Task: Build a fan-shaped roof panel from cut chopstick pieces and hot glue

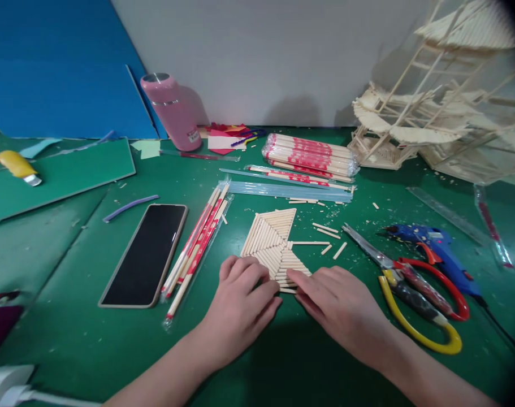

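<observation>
A flat panel of short wooden sticks (268,237), laid in triangular sections, rests on the green table. One longer stick (310,243) juts from its centre to the right. My left hand (246,299) is closed at the panel's lower left edge, fingers curled against it. My right hand (342,299) grips the lower right edge with its fingers together, its index fingertip on the lowest sticks. What lies beneath the fingertips is partly hidden. Several cut stick pieces (327,230) are scattered just right of the panel.
Right of my hands lie scissors (418,299) and a blue glue gun (439,249). Wrapped chopsticks (198,243) and a phone (145,257) lie left. Behind are a chopstick bundle (310,155), clear glue sticks (286,190), a pink bottle (174,113) and a stick-built model (435,113).
</observation>
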Available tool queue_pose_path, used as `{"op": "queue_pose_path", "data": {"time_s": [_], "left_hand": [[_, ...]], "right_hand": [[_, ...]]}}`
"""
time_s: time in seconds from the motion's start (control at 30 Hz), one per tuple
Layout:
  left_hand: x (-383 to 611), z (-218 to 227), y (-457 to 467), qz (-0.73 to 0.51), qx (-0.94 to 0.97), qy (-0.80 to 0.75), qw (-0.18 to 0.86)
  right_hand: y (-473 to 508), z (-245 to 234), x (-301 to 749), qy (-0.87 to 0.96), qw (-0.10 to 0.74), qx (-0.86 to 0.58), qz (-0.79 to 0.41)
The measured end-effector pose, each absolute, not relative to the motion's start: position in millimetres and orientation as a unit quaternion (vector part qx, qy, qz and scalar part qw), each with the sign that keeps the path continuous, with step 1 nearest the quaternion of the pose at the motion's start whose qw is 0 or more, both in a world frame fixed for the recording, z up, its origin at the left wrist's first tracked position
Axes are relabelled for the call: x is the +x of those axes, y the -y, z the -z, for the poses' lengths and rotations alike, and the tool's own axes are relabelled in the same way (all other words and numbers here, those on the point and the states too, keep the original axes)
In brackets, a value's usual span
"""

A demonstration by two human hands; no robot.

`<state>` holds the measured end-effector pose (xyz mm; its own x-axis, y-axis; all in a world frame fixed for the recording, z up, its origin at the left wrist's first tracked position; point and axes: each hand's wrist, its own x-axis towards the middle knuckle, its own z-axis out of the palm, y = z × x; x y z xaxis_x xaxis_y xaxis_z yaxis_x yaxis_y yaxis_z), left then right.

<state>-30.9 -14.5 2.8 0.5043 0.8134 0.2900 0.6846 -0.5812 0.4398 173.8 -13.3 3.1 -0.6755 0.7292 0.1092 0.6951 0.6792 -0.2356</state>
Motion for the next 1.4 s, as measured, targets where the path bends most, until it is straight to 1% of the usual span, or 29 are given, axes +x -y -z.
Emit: {"op": "queue_pose_path", "data": {"time_s": [0.2, 0.3, 0.47, 0.6, 1.03, 1.4], "left_hand": [[-25, 4, 14, -0.224, 0.876, -0.422, 0.068], [-25, 4, 15, -0.222, 0.878, -0.42, 0.047], [-25, 5, 17, -0.225, 0.878, -0.421, 0.047], [-24, 7, 16, -0.248, 0.874, -0.415, 0.041], [-24, 11, 14, -0.259, 0.874, -0.405, 0.068], [-26, 10, 14, -0.254, 0.878, -0.397, 0.078]], "right_hand": [[13, -5, 172, 0.912, 0.101, -0.389, -0.084], [12, -5, 174, 0.905, 0.123, -0.394, -0.101], [12, -2, 192, 0.841, 0.195, -0.476, -0.167], [15, 2, 207, 0.796, 0.198, -0.534, -0.205], [18, 8, 205, 0.796, 0.203, -0.528, -0.213], [20, 13, 198, 0.816, 0.236, -0.499, -0.174]]}}
